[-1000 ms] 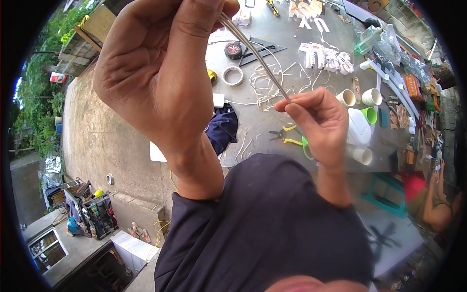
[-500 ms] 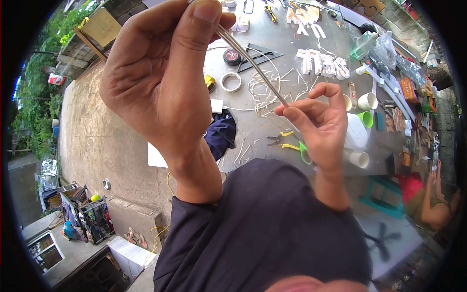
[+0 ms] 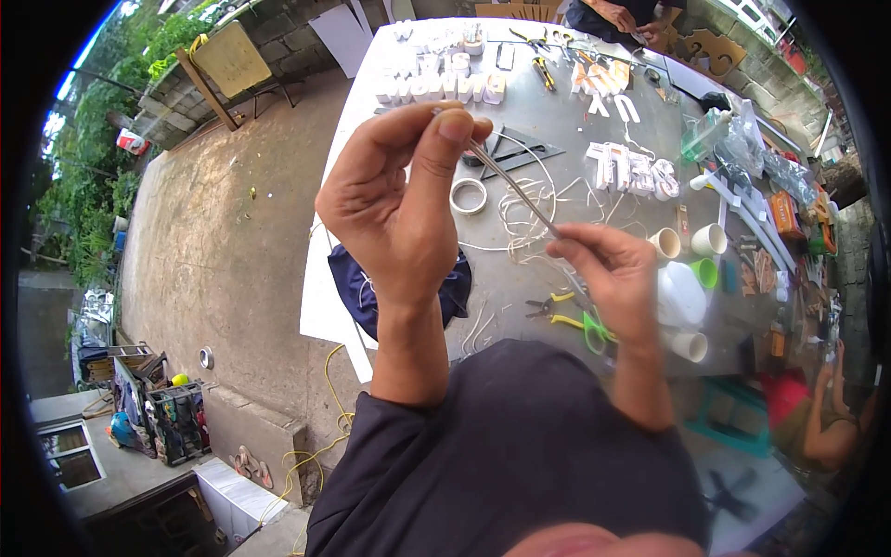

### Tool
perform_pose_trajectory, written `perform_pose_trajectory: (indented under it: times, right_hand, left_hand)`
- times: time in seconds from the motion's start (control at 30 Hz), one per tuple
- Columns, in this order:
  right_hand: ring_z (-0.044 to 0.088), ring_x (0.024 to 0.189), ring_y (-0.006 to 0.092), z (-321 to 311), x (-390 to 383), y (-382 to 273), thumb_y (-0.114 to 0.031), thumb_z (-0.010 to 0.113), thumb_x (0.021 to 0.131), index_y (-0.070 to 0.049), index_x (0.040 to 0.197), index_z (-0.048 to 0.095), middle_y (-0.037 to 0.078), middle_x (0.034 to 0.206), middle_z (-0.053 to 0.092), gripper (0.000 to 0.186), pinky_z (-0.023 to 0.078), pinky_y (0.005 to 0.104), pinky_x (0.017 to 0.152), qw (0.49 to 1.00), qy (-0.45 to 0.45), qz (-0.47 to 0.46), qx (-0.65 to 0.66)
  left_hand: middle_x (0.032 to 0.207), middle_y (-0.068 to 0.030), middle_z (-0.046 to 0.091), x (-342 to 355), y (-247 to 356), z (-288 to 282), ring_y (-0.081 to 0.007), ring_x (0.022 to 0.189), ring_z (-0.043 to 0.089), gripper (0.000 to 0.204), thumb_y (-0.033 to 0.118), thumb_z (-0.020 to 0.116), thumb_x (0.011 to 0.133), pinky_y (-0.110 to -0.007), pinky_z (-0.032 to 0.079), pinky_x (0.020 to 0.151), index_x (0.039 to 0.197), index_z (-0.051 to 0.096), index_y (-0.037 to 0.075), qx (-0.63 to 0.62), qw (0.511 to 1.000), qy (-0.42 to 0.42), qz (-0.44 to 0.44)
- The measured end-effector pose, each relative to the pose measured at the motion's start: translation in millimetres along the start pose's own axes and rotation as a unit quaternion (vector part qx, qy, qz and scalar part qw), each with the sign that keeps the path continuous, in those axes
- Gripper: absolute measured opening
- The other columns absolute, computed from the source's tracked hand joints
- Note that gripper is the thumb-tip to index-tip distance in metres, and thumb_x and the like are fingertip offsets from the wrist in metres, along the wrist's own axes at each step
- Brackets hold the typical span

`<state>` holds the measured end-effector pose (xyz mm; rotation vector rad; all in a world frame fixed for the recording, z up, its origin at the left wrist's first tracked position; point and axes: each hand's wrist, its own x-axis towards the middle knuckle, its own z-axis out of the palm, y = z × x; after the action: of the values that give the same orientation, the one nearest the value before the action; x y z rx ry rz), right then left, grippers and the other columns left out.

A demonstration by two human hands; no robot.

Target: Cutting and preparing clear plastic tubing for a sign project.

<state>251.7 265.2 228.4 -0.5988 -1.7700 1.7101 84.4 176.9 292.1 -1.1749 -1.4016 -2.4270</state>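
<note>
In front of me, my left hand (image 3: 408, 186) is raised with thumb and forefinger pinched at the upper end of a thin, straight, silvery double rod (image 3: 515, 186). Its exact kind I cannot make out. A tiny pale spot shows by the forefinger tip; what it is cannot be told. The rod slants down to the right, where my right hand (image 3: 613, 278) pinches its lower end. Beneath the rod, a tangle of white wire (image 3: 524, 218) lies on the grey table (image 3: 501, 288). Green-handled scissors (image 3: 594, 332) and yellow-handled pliers (image 3: 555, 308) lie close to my right hand.
A tape roll (image 3: 468, 196), dark blue cloth (image 3: 348, 283) and set square (image 3: 520, 158) lie near my left hand. White letter shapes (image 3: 631, 170) stand farther back. Cups (image 3: 708, 239) and a white container (image 3: 680, 292) stand right. Another person's hands (image 3: 617, 14) show at the far edge.
Both hands still hold the rod. My left hand has come lower and toward the right, and my right hand sits slightly lower. The view has shifted, showing more of the table's far side.
</note>
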Motion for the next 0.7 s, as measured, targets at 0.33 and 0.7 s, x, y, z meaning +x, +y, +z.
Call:
perform_pose_trajectory:
  times: [0.33,0.7]
  right_hand:
    - [0.069,0.078,0.0146,-5.5,1.4,-16.2,-0.001,0.068,0.084,0.002,0.096,0.072,0.013,0.085,0.073,0.013,0.052,0.027,0.07,0.987,-0.006,-0.039,-0.157]
    - [0.066,0.076,0.039,-10.0,28.4,-20.2,0.0,0.063,0.08,-0.001,0.109,0.049,0.021,0.076,0.066,0.032,0.05,0.0433,0.066,0.913,-0.168,-0.05,-0.369]
  left_hand:
    - [0.084,-0.016,0.071,-22.0,-14.0,-21.5,-0.0198,0.08,0.07,0.012,0.001,0.066,0.09,-0.03,0.056,0.075,0.098,0.063,-0.008,-0.097,0.994,0.044,-0.038]
    - [0.118,-0.0183,0.062,-104.7,-77.8,-94.2,-0.0252,0.109,0.061,0.037,0.012,0.06,0.094,-0.036,0.045,0.098,0.128,0.052,-0.001,-0.134,0.915,0.103,-0.367]
